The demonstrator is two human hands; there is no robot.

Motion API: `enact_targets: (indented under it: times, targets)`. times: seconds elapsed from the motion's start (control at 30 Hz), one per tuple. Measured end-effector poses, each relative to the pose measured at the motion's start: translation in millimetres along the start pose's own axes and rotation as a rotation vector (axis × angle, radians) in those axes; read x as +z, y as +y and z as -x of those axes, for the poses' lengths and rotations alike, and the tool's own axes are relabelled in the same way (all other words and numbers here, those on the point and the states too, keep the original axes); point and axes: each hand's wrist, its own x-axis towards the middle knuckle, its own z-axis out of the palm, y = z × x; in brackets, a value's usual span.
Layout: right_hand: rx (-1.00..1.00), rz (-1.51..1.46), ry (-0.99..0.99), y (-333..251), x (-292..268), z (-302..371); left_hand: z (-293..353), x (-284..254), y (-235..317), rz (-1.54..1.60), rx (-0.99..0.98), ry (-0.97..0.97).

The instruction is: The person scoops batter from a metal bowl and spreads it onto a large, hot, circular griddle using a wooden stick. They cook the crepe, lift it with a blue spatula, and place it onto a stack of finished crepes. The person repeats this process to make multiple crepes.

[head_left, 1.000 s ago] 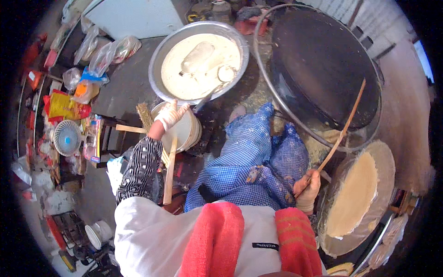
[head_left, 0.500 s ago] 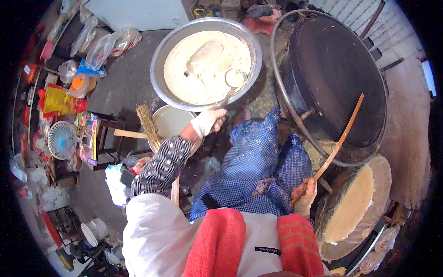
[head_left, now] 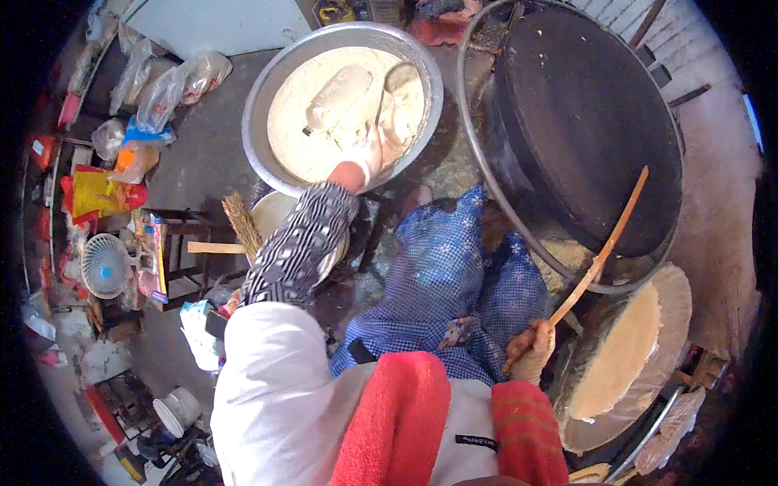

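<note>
The left hand (head_left: 366, 158) grips a ladle (head_left: 387, 89) over the batter-filled metal basin (head_left: 267, 97), while the right hand (head_left: 531, 350) is closed round a long wooden stick (head_left: 600, 255) beside the black griddle (head_left: 583, 121)

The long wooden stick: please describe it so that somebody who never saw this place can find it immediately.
Start at the big round black griddle on the right. A thin, pale wooden stick runs slantwise from the griddle's lower right part down to the right hand, which grips its lower end beside the blue checked apron. It is the only long, straight, slim thing there; the stack of flat pale rounds beside it is wide.
</note>
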Motion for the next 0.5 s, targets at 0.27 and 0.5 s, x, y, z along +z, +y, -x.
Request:
enact_targets:
  times: [0.27, 0.5]
  targets:
    - [0.045, 0.038, 0.005, -7, 4, -5, 221, -64, -43, -0.024, -0.149, -0.296]
    - [-0.156, 0.113, -0.034, 11, -9, -11, 207, -65, 3, 0.446, -0.241, -0.274]
